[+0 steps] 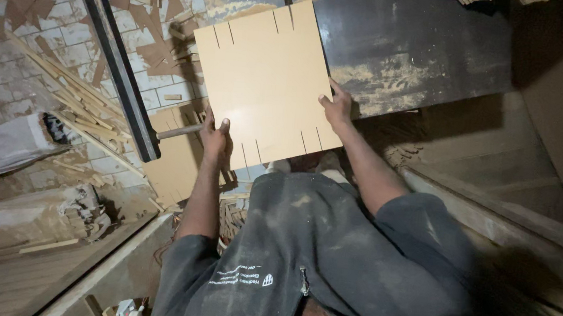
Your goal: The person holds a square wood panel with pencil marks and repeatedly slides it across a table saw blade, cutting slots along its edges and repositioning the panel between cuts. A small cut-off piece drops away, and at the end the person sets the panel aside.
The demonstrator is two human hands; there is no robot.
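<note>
A tan square board [267, 84] with short slots cut into its near and far edges is held flat in both hands, its far part over the dusty dark surface [415, 45], its near part out past that edge above the floor. The left hand [215, 140] has its grip clamped on the near left edge, thumb on top. The right hand [338, 106] has its grip clamped on the right edge near the corner, fingers under. A black metal bar [113, 57] runs slantwise just left of the board. Below lie wood strips [80, 107] and offcuts on the brick floor [10, 73]. A second slotted board [175, 164] lies under the left hand.
</note>
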